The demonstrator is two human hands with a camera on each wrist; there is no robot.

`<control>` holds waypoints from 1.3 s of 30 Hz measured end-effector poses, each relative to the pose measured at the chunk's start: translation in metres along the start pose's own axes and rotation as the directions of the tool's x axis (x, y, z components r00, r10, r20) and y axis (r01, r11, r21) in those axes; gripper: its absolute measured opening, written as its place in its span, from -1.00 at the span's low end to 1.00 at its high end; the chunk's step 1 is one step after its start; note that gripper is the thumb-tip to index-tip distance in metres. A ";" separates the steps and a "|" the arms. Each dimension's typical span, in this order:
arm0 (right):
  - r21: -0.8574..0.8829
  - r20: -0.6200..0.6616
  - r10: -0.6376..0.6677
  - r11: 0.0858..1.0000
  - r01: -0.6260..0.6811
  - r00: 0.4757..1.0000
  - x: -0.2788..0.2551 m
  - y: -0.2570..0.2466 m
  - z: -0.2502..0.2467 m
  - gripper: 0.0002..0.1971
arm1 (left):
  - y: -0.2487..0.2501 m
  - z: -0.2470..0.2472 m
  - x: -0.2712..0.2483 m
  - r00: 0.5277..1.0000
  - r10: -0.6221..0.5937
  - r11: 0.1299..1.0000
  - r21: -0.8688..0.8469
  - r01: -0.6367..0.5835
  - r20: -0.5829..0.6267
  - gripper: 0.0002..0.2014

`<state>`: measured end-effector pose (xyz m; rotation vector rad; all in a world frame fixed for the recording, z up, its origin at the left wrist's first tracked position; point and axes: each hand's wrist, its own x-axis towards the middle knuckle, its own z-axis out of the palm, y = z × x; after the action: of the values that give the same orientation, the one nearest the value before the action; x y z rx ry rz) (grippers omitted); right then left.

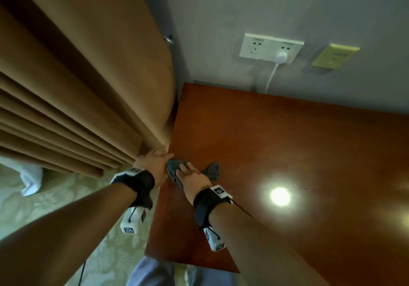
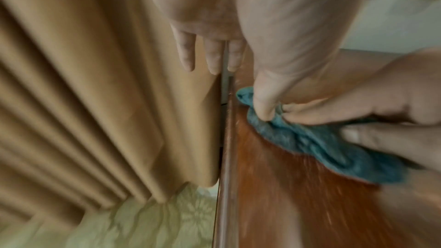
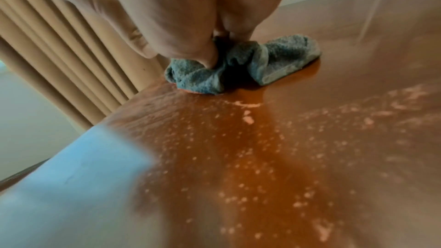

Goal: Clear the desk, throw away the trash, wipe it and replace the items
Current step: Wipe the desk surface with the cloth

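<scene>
Two hands meet at the left edge of the desk (image 1: 287, 152), close together, where the curtain (image 1: 77, 86) hangs against it. The left hand (image 1: 155, 163) lies with its fingers (image 2: 186, 54) straight and flat on the curtain folds, holding nothing, while its thumb (image 2: 264, 101) reaches down and touches the cloth (image 1: 213, 170). The right hand (image 1: 193, 178) is closed on that cloth: the left wrist view shows fabric bunched between its fingers and thumb, and the right wrist view shows the fingertips dug into the crumpled middle. The grey-blue cloth sits on the desk top right at the left edge, one corner spread out to the right of the hand. Pale specks (image 3: 248, 120) dot the reddish-brown wood nearer the camera. On the wall behind the desk a white plug (image 1: 281, 58) sits in a socket (image 1: 271, 47), and its cable (image 1: 271, 77) drops to the desk's back edge. Patterned carpet (image 1: 66, 197) shows below the curtain.
</scene>
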<state>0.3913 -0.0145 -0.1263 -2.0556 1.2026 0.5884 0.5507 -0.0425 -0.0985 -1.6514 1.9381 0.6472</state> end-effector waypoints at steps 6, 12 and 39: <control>0.035 0.045 -0.068 0.997 0.066 0.997 -0.009 0.016 -0.011 0.01 | -0.010 0.071 -0.070 0.985 0.012 0.998 -0.057 -0.002 0.169 0.14; 0.104 -0.102 0.098 0.991 -0.087 0.990 -0.031 0.086 -0.012 -0.03 | 0.009 0.103 -0.090 0.969 -0.020 0.996 0.085 -0.001 0.247 0.44; 0.105 -0.132 0.070 0.993 -0.056 0.989 -0.017 -0.030 0.028 -0.13 | -0.001 0.111 -0.085 0.965 0.001 0.996 0.086 -0.024 0.263 0.41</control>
<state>0.4087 0.0268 -0.1240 -2.0045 1.3525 0.4134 0.5707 0.0925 -0.1268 -1.4220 1.7615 0.7337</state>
